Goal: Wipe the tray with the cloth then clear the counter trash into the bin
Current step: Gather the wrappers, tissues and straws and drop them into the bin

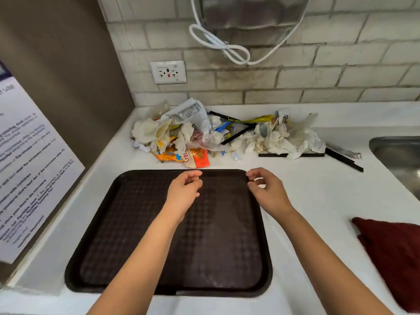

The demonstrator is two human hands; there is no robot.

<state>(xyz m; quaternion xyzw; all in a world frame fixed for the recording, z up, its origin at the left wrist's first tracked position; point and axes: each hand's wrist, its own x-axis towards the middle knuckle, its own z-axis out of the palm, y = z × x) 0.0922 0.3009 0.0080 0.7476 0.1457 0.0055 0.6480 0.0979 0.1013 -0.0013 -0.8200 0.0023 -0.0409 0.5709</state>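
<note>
While both arms reached over the tray (141,235), I saw neither hand holding anything. Left hand (185,189) hung over the tray's far middle, fingers (195,176) loosely curled, empty. Right hand (267,190) hung over the tray's far right corner, fingers (253,176) also loosely curled, thumb and forefinger apart, nothing between them. I couldn't tell whether either hand touched the tray.

Tray was dark brown, textured, flat on the white bench (318,194), centre-bottom of the frame. Cloth (391,253), dark red, lay on the bench at lower right, apart from the tray and untouched. Trash pile (227,135) sat against the tiled wall in the centre, just beyond the tray's far edge: crumpled tissues, wrappers, an orange packet (195,159), black straws (345,159), clear plastic. No bin in view.

Sink (400,155) edge showed at right. Wall socket (168,72) sat upper-centre-left, a looped white cable (222,45) above it, a printed notice (29,164) on the left panel.
</note>
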